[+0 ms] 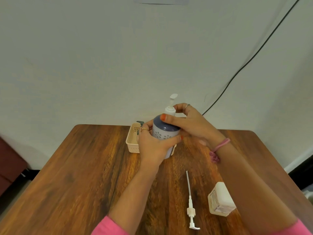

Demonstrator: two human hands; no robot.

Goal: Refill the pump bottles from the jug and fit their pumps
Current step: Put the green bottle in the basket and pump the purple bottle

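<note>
Fingers (144, 131) of the left hand (152, 146) are wrapping the blue pump bottle (165, 131) beside the basket (133, 141) — probably steadying it — while the right hand (191, 124) is pinching the pump collar (170, 111), likely twisting, a spare pump (191, 212) lying nearer.

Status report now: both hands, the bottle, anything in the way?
Left hand grips blue bottle. Right hand pinches pump collar. Loose pump lies on table, clear.
</note>
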